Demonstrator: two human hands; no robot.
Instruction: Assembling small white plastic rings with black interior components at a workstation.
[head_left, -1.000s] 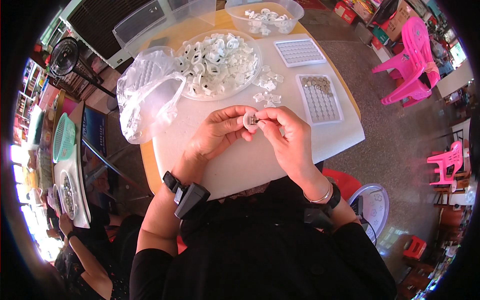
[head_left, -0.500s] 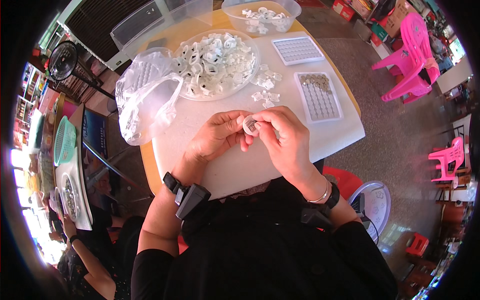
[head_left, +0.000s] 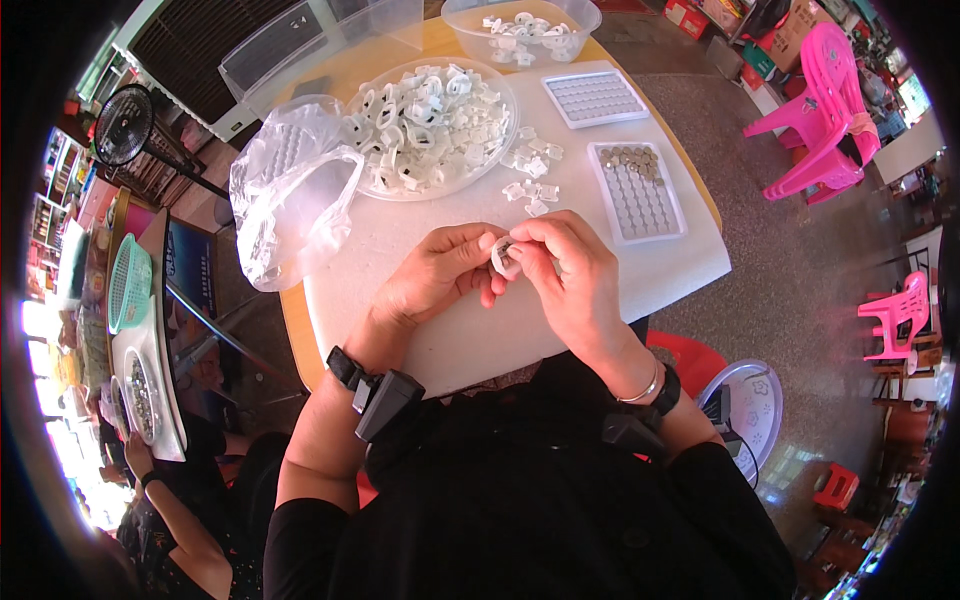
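My left hand (head_left: pixel 440 268) is closed on a small round white plastic part (head_left: pixel 503 262) with a dark inside, held above the near half of the white table cover. The thumb and fingers of my right hand (head_left: pixel 566 270) pinch the same part from its right side. Just beyond my hands lie several loose white plastic pieces (head_left: pixel 533 192). Farther off, a large clear round tray (head_left: pixel 515 120) is heaped with white plastic parts. To the right rests a white slotted tray (head_left: pixel 640 230) with small round metallic discs (head_left: pixel 632 160) at its far end.
A second slotted tray (head_left: pixel 595 98) lies behind the first. A clear tub (head_left: pixel 578 45) with white parts stands at the back, and a crumpled plastic bag (head_left: pixel 290 195) at the left. Right of me are a lilac basket (head_left: pixel 768 410) and pink chairs (head_left: pixel 830 110). Another person's arm (head_left: pixel 180 520) shows lower left.
The white part has tilted and shifted slightly to the right between my fingers. My right fingertips have moved a little over it. The things on the table look the same.
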